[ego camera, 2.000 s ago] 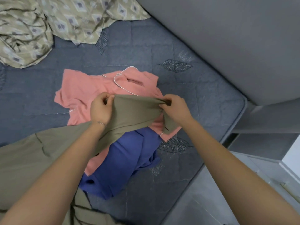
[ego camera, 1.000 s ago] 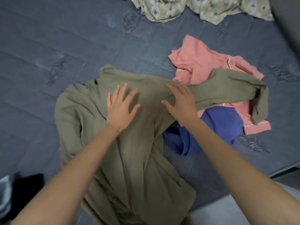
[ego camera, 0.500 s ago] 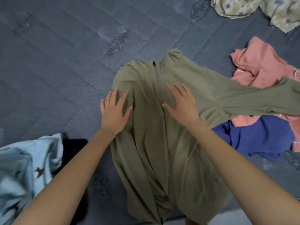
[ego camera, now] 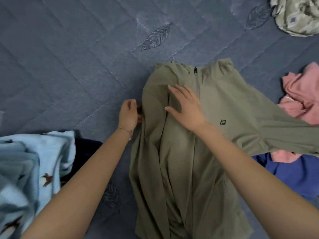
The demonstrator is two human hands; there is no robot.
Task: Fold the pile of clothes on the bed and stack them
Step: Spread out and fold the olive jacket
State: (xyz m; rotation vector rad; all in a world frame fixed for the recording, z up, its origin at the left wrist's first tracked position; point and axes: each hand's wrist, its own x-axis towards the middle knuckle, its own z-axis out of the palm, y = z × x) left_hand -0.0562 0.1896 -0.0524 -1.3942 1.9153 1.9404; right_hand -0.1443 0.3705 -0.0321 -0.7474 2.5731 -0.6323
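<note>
Olive zip jacket spread front-up on the quilted bed cover, collar pointing away from the person and hem nearest the camera. Its zip pull sits at the neck, and a small square logo shows on the chest. One sleeve stretches out to the right, lying over a pink garment and a blue garment.

The right hand lies flat on the chest with its fingers straight. Half a second earlier it pressed to the right of the zip line; it now rests to the left of it. The left hand, which earlier lay spread on the shoulder area, now sits at the jacket's left side edge, its fingers curled round the fabric there.

At the lower left lies a light-blue printed fabric with a black cloth just beside it. A patterned beige cloth occupies the upper right corner, well apart from the jacket.
</note>
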